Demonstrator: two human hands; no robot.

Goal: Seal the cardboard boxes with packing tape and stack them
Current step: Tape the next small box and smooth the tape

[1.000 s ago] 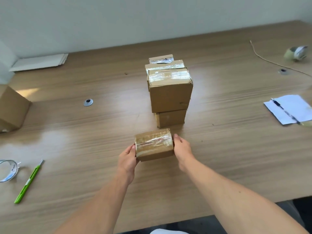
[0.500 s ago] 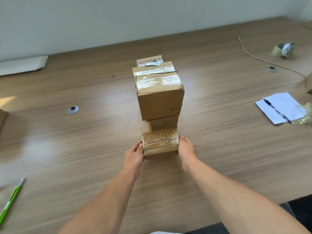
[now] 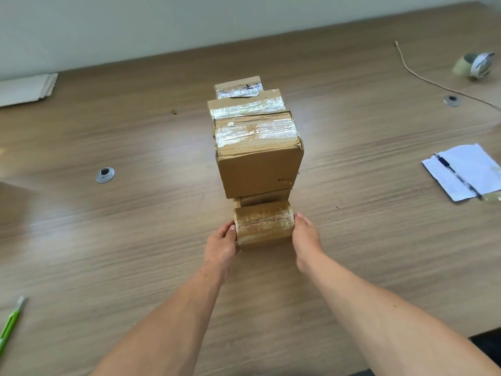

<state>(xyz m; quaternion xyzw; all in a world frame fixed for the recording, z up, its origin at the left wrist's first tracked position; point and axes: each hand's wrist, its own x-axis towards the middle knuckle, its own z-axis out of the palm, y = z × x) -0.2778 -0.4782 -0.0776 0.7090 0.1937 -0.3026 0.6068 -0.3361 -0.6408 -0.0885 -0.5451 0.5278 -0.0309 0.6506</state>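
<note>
A small taped cardboard box is held between both my hands, close in front of a stack of sealed boxes. My left hand grips its left end, thumb on the near top edge. My right hand grips its right end. The stack's big top box carries shiny tape across its lid and rests on a smaller box, mostly hidden. Two more taped boxes show behind it. A tape roll lies at the far right of the wooden table.
A green utility knife lies at the left edge. White paper with a pen sits at the right. A cord runs across the far right. Flat cardboard sheets lie far left, and two metal grommets sit in the tabletop.
Both hands have carried the small box forward, from open table up against the base of the stack. The view has shifted right, so the left tape roll and loose box left the frame.
</note>
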